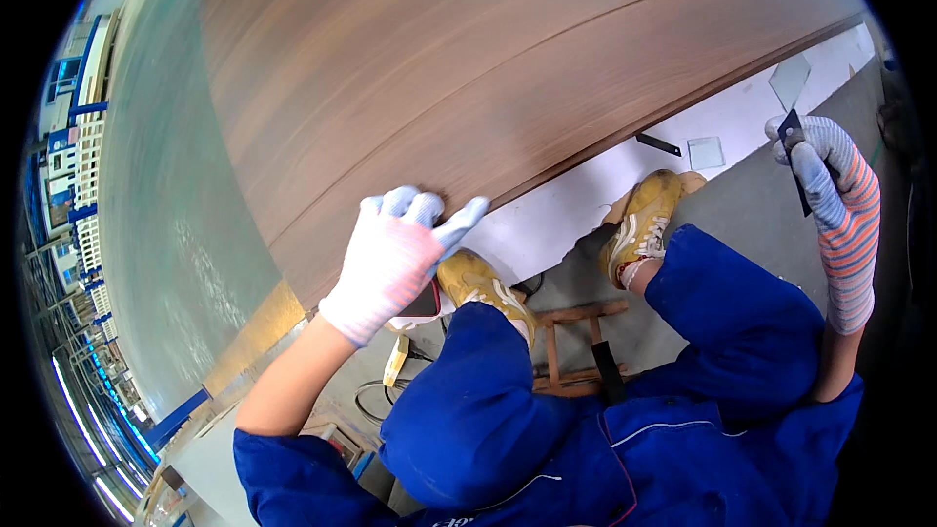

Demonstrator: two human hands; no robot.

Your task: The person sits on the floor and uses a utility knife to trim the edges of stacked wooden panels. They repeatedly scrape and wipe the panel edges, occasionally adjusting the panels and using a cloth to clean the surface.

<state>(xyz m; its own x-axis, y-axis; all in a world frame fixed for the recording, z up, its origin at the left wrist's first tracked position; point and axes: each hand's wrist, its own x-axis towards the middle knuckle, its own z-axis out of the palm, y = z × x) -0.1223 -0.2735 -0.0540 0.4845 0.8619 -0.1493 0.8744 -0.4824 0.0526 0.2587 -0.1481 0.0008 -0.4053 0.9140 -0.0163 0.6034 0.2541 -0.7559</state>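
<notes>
**A:** ok so what's your right grip (pixel 830 161) doing over at the right of the frame?

**B:** It's clamped on a thin black tool (pixel 797 181). You've got thumb and fingers pinched around its upper part, long end hanging down, gray floor (pixel 742 220) behind it. There's a clear diamond-shaped piece (pixel 790 80) just above your fingers in the view.

**A:** And your left grip (pixel 395 249)?

**B:** Left of center, back of the glove up, thumb and fingers apart, at the lower edge of the brown wood-grain panel (pixel 459 78). Can't tell if you're pressing on it. That panel takes up most of the top of the frame btw.

**A:** Anything else near you?

**B:** Yeah, right of center your white sheet (pixel 586 197) has a black strip (pixel 659 144) and a clear square (pixel 705 152) on it, just above your yellow shoe (pixel 644 220).
</notes>
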